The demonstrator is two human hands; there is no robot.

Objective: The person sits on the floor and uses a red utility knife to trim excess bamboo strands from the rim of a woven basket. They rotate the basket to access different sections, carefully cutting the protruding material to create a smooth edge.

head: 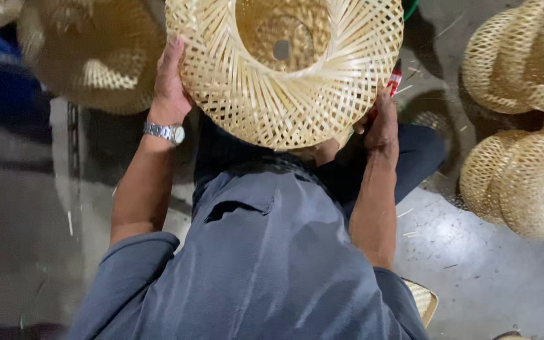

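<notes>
Woven bamboo basket (284, 69) sits at the top centre, over the person's lap, its open mouth turned toward the camera and a small round hole showing in its far end; its upper edge is cut off by the frame. The left hand (171, 79) lies flat and open against the basket's left wall, fingers stretched upward, a silver wristwatch (166, 131) on the wrist. The right hand (382, 123) is curled at the basket's lower right rim, touching it, with a small red object (395, 80) beside it that is too hidden to identify; whether the fingers close on it cannot be told. A blurred woven basket (96, 56) lies to the left, and 4 similar woven shades (524, 126) are stacked on the grey floor (473, 264) at the right
</notes>
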